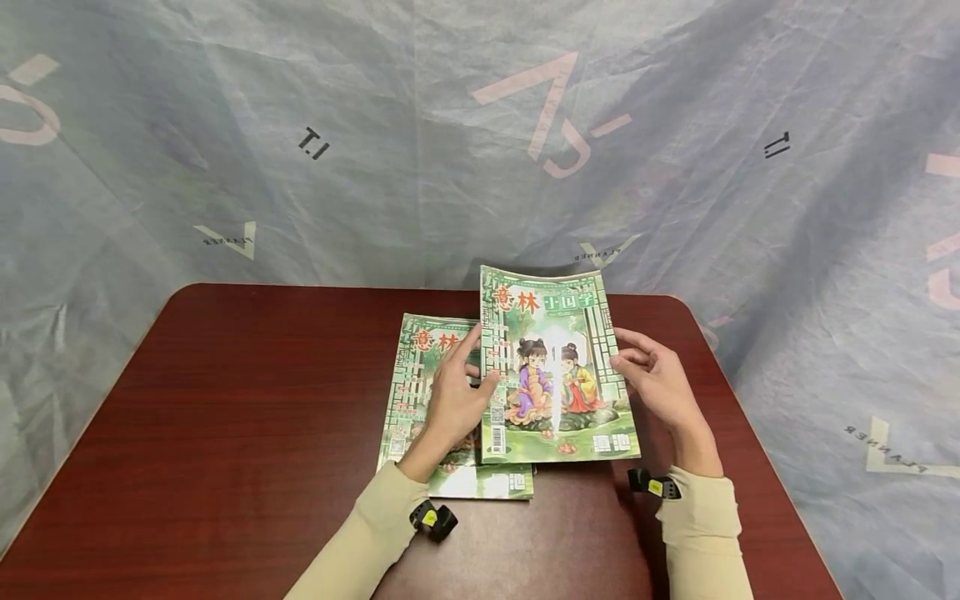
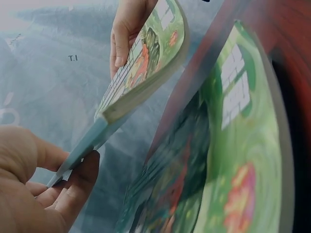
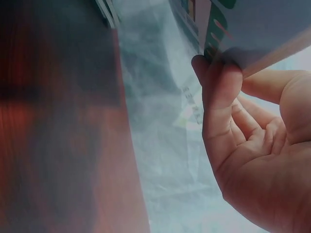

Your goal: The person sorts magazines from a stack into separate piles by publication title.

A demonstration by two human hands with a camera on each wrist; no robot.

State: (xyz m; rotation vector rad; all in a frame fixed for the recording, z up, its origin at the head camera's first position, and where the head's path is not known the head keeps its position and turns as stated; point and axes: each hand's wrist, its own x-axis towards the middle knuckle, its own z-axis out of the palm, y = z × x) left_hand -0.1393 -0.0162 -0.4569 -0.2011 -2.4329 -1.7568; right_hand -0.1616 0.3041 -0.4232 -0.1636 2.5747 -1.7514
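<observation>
A green illustrated magazine [image 1: 536, 367] is held up over the table between both hands. My left hand [image 1: 454, 396] grips its left edge, thumb on the cover and fingers behind, as the left wrist view shows at the spine. On the right edge, my right hand [image 1: 660, 383] pinches it between thumb and fingers; the right wrist view shows the fingertips under the back cover. Below and to the left, a second magazine [image 1: 397, 417] with a like cover lies on the table, partly hidden by the held one and my left hand.
The dark red wooden table [image 1: 247, 400] has rounded far corners. Behind it and on the right hangs a grey printed cloth [image 1: 360, 167]. Each wrist wears a black strap with a small camera, as the left wrist camera [image 1: 435, 521] shows.
</observation>
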